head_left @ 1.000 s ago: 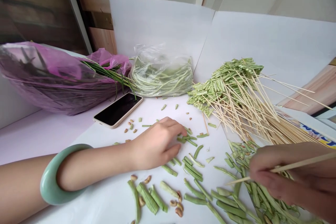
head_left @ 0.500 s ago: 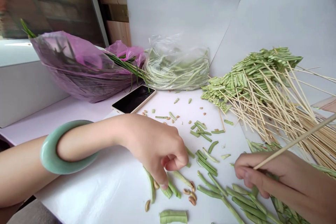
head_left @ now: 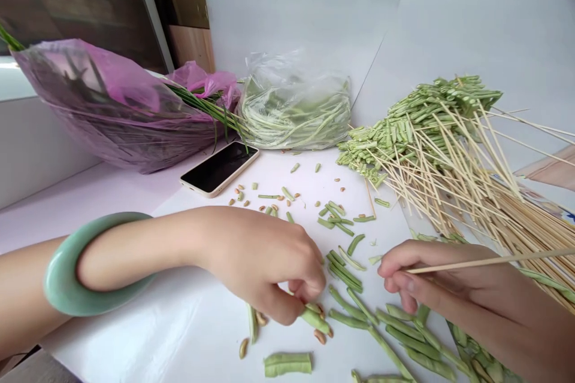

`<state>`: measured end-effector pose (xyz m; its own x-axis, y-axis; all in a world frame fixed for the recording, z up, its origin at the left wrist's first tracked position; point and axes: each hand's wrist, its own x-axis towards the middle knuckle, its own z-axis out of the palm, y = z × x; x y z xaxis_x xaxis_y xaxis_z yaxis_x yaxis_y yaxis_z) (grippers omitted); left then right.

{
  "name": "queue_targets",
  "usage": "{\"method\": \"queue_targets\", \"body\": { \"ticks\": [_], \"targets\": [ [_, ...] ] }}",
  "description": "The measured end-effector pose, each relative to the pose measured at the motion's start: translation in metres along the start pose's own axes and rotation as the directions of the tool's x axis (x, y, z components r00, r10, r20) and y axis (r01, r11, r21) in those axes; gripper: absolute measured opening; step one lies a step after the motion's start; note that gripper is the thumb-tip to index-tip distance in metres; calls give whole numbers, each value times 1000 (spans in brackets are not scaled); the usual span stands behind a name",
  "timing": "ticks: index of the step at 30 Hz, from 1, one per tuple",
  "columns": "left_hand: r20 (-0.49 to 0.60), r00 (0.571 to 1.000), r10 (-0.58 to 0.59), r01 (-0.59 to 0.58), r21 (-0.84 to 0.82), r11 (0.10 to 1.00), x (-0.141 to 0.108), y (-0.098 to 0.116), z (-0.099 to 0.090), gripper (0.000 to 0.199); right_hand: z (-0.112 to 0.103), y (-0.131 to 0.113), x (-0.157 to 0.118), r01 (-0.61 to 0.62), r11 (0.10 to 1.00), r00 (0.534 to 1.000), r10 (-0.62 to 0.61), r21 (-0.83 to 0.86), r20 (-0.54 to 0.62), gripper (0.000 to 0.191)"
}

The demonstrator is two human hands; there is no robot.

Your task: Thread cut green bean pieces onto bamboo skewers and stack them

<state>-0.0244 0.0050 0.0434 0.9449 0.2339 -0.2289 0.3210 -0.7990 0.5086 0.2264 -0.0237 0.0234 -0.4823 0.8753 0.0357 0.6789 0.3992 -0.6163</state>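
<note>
While the R hand [head_left: 462,296] pinches a thin wooden stick [head_left: 476,263] btwn thumb & fingers, in the head view the L hand [head_left: 265,260] has its fingers curled, thumb against a green bean piece [head_left: 316,320] nr brown seeds [head_left: 320,337]; can't tell if it's gripped. Other cut beans [head_left: 345,275] lie btwn hands; bean-loaded sticks [head_left: 417,125] rear R, phone [head_left: 220,167] rear L.

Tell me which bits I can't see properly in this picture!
All in the head view:
The top end of the bean piece: hidden by the left hand.
The far end of the stick: cut off by the right edge.
Whatever lies right beneath the right hand: hidden by that hand.
Most of what's inside the purple bag: blurred by its plastic.
</note>
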Motion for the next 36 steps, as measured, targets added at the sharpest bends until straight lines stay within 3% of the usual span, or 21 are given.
{"method": "queue_targets", "body": {
  "ticks": [3, 8, 12, 17, 21, 36],
  "targets": [
    [-21, 997, 80, -81, -68, 994, 5, 1, 5, 8, 1, -4, -4, 5, 997, 989, -17, 78, 150, 26],
    [-94, 981, 167, -170, -26, 985, 16, -4, 21, 5, 12, -8, -10, 31, 989, 973, -63, 145, 223, 16],
    [-202, 966, 162, -156, 45, 987, 22, -10, 33, 13, 21, -9, -15, -11, 987, 955, -37, 160, 294, 13],
    [-230, 952, 202, -162, 183, 970, 23, -14, 38, 27, 24, -14, -14, 19, 985, 958, -67, 172, 278, 13],
    [-221, 948, 228, -179, 221, 959, 22, -14, 37, 25, 23, -17, -11, 40, 997, 951, -57, 60, 305, 12],
    [-299, 936, 187, -194, 8, 981, 23, -18, 37, 12, 29, -14, -17, 29, 1000, 926, -25, -4, 378, 12]
  ]
}}
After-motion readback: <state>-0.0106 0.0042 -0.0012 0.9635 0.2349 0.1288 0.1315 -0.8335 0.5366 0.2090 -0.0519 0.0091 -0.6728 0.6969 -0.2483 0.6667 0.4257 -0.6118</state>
